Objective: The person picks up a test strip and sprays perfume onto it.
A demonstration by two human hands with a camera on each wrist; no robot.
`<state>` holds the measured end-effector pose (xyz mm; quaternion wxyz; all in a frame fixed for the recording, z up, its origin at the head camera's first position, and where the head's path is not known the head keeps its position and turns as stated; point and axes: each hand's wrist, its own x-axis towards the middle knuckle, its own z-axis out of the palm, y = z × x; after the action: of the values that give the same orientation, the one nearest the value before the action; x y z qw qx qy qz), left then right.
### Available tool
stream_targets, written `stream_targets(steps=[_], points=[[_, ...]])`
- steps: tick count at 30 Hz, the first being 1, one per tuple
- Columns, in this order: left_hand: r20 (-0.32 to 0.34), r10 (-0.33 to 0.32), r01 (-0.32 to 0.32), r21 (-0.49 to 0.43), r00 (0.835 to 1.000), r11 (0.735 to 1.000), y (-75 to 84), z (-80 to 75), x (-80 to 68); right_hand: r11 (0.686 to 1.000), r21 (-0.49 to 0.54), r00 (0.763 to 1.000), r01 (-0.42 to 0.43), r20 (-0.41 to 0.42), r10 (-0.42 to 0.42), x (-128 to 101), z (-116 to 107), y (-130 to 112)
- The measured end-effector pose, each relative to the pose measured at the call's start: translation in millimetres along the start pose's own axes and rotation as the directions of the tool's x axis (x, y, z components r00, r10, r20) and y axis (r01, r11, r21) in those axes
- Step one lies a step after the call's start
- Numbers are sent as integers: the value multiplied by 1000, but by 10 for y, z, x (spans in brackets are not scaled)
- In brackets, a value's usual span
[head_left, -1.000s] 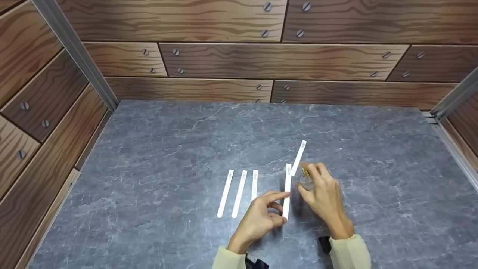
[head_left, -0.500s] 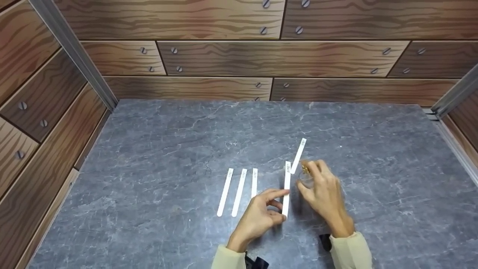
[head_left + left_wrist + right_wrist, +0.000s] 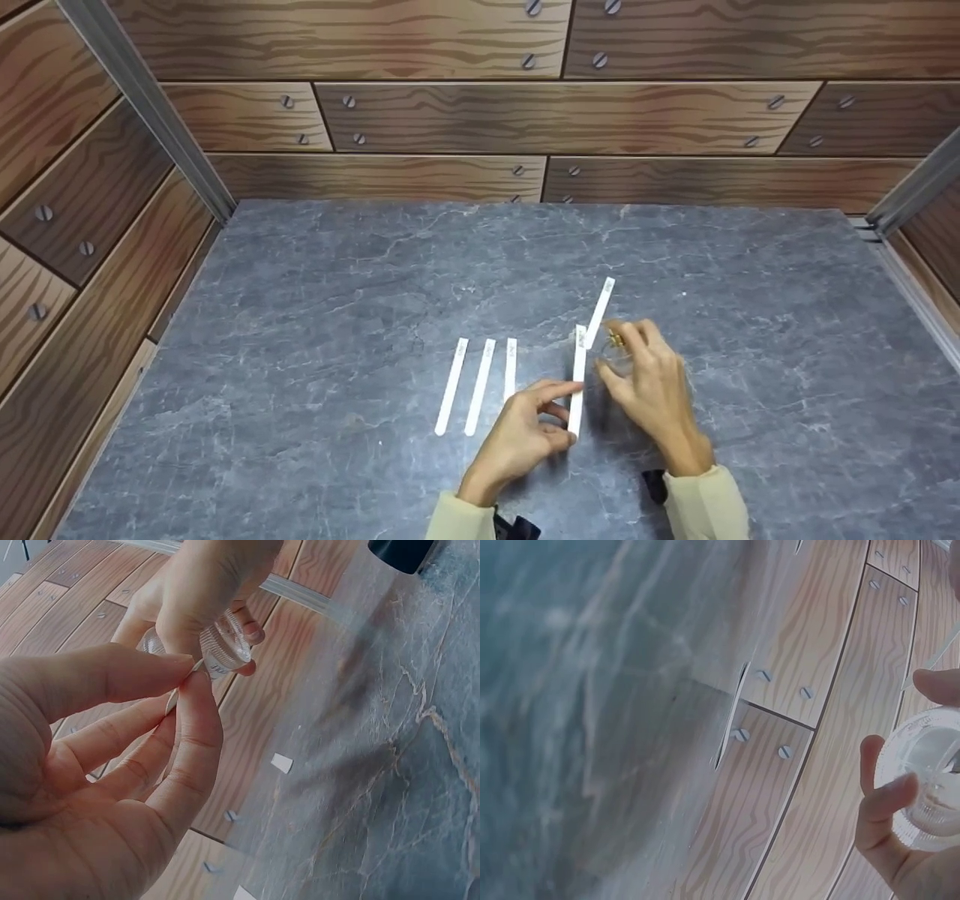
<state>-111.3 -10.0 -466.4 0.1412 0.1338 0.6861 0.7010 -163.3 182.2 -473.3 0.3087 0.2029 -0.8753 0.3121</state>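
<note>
My left hand [image 3: 570, 415] pinches the lower end of a white paper strip [image 3: 577, 360] between thumb and forefinger and holds it upright off the grey table [image 3: 300, 300]. The same pinch on the strip [image 3: 173, 699] shows in the left wrist view. Just right of it, my right hand [image 3: 609, 350] grips a small clear glass bottle [image 3: 613, 360] with a gold top close to the strip's upper end. In the right wrist view the fingers [image 3: 885, 802] curl round the bottle [image 3: 930, 791]. Its round base [image 3: 225, 645] is visible in the left wrist view.
Three white strips [image 3: 480, 386] lie side by side on the table left of my hands. Another strip [image 3: 601, 309] lies slanted just behind the bottle. Wood-patterned walls [image 3: 525, 120] close in the table at the back and both sides.
</note>
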Motion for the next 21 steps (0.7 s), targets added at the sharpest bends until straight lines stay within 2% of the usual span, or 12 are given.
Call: stream_targets(steps=[14, 21], points=[[1, 21, -21, -7, 1000, 1000, -25, -7, 7, 1000, -24, 1000, 15, -14, -16, 9, 1, 15], [18, 3, -3, 0, 1000, 1000, -23, -27, 5, 999, -45, 1000, 21, -14, -21, -7, 1, 20]])
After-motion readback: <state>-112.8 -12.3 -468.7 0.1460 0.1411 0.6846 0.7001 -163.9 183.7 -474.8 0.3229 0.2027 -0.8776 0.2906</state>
